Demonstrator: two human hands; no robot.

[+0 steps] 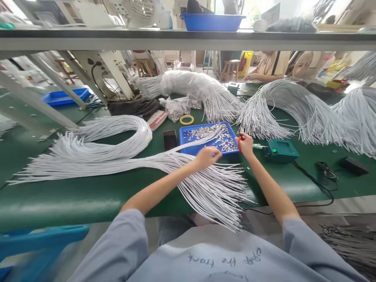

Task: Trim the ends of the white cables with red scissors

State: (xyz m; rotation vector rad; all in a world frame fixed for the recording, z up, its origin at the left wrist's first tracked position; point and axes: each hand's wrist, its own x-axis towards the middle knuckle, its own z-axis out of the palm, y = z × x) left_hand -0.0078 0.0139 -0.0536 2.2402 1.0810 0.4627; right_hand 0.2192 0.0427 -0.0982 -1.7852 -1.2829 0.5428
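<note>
My left hand (pixel 208 157) is closed above the fanned white cables (pixel 211 188), by the front edge of a blue tray (pixel 192 150); what its fingers hold is too small to name. My right hand (pixel 244 143) is wrapped round a red-handled tool (pixel 240 144) at the tray's right edge. Small metal parts (pixel 229 141) lie scattered in the tray, and a thin bundle of cables (pixel 202 139) reaches over them. A green box (pixel 282 150) with a lit green button stands to the right of my right hand.
Coiled cable bundles (pixel 126 143) lie left, with more (pixel 293 102) behind. A phone (pixel 170 140), yellow tape roll (pixel 187 119) and plastic bags (pixel 176 109) sit near the tray. A shelf (pixel 147 40) crosses above. Black cords (pixel 317 182) run right. Another person (pixel 270 66) sits across.
</note>
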